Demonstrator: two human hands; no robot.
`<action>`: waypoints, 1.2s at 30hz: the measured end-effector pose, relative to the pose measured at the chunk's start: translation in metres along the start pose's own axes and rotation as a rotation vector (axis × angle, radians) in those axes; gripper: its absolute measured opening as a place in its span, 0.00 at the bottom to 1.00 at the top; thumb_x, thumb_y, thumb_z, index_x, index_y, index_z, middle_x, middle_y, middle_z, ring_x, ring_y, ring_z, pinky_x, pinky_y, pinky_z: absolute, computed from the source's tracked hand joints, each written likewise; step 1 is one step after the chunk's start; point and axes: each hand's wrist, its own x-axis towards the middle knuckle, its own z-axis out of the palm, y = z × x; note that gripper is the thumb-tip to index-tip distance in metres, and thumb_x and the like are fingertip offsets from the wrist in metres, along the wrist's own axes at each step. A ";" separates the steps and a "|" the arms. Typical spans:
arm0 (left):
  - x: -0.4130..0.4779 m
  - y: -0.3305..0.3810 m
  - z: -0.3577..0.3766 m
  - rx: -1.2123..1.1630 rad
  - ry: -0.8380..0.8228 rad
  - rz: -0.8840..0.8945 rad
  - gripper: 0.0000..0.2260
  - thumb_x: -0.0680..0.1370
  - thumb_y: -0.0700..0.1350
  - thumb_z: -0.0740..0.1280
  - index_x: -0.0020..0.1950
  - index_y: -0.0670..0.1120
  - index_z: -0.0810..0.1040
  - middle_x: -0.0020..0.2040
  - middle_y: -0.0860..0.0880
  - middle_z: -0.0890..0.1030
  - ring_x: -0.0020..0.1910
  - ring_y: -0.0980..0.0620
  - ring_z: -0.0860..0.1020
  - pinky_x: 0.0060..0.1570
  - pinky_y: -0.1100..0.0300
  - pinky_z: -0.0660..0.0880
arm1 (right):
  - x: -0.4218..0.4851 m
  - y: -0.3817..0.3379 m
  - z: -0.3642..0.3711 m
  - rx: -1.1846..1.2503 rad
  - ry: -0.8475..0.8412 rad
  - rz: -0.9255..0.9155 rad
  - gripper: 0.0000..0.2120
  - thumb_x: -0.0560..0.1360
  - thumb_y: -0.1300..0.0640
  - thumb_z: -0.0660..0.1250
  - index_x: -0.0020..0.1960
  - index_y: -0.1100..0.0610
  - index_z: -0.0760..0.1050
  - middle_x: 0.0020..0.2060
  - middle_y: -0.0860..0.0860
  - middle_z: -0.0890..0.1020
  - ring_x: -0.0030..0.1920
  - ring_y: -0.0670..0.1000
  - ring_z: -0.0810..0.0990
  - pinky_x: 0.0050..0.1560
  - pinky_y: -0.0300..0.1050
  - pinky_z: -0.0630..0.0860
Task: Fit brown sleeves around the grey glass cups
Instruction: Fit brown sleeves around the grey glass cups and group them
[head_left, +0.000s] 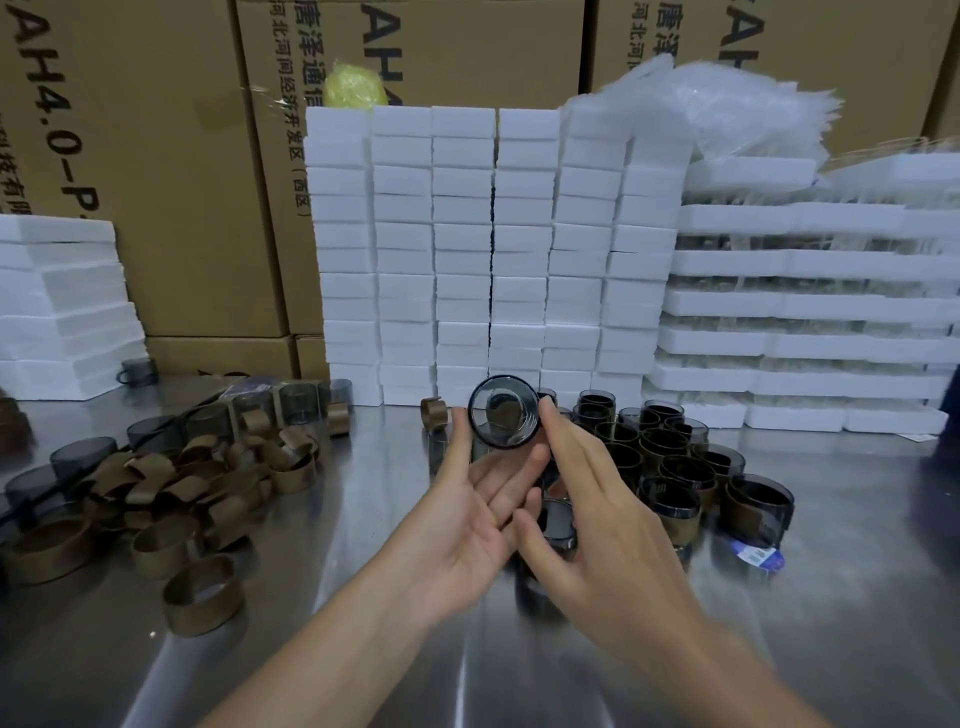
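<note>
A grey glass cup (503, 413) is held up over the middle of the steel table (363, 665), its mouth facing me. My left hand (457, 519) lies palm up and pinches the cup between the thumb on its left rim and the fingers beneath it. My right hand (613, 545) touches the cup's right rim with its straight index finger. Another bare grey cup (560, 522) stands on the table under my hands. Loose brown sleeves (197, 483) lie heaped at the left. Several cups with sleeves (675, 467) stand grouped at the right.
Bare grey cups (296, 402) stand behind the sleeve heap, and one sleeve (434, 413) sits near the foam. White foam blocks (467, 249) are stacked at the back, foam trays (805, 312) at the right, plastic bags (727, 104) on top. Cardboard boxes (156, 156) stand behind.
</note>
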 end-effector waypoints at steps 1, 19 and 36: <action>0.000 -0.001 0.000 0.001 0.001 -0.014 0.31 0.77 0.67 0.70 0.65 0.42 0.86 0.63 0.48 0.88 0.57 0.55 0.88 0.43 0.60 0.85 | 0.000 0.000 0.000 0.002 0.004 -0.001 0.42 0.80 0.41 0.64 0.88 0.38 0.46 0.83 0.31 0.58 0.68 0.22 0.65 0.55 0.19 0.69; -0.001 -0.012 -0.001 0.094 -0.036 -0.007 0.32 0.77 0.67 0.71 0.66 0.41 0.83 0.66 0.43 0.86 0.65 0.49 0.86 0.61 0.54 0.84 | -0.002 -0.003 0.010 -0.013 0.049 -0.030 0.42 0.77 0.45 0.68 0.86 0.31 0.53 0.88 0.40 0.45 0.87 0.50 0.50 0.81 0.58 0.61; -0.009 0.001 0.000 0.392 -0.095 0.244 0.21 0.84 0.58 0.71 0.75 0.52 0.80 0.73 0.45 0.82 0.73 0.47 0.80 0.73 0.47 0.72 | 0.002 -0.008 0.001 0.093 0.075 0.015 0.42 0.77 0.49 0.71 0.84 0.28 0.56 0.83 0.34 0.59 0.82 0.40 0.64 0.75 0.49 0.69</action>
